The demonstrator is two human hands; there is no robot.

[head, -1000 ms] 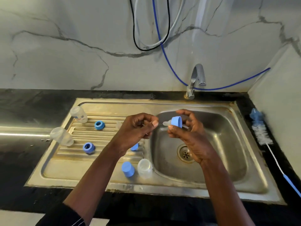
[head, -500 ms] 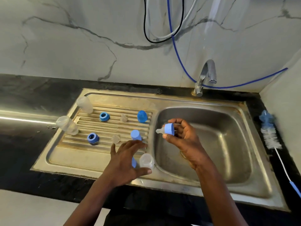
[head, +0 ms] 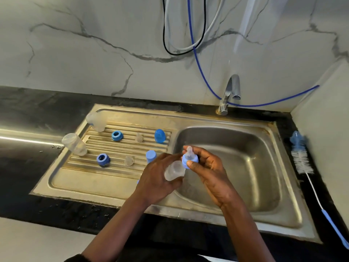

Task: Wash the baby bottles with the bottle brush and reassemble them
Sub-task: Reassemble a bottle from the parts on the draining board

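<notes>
A steel sink [head: 132, 114] is set into a black surface [head: 22, 163]. Behind it are a chrome tap [head: 229, 91] and a marbled wall [head: 75, 63] hung with a blue hose [head: 189, 16] and a black cable [head: 163, 25].

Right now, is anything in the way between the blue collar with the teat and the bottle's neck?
Nothing visible. The right hand pinches the blue collar directly at the neck of the clear bottle, which the left hand grips. Whether the thread has caught cannot be told.
</notes>
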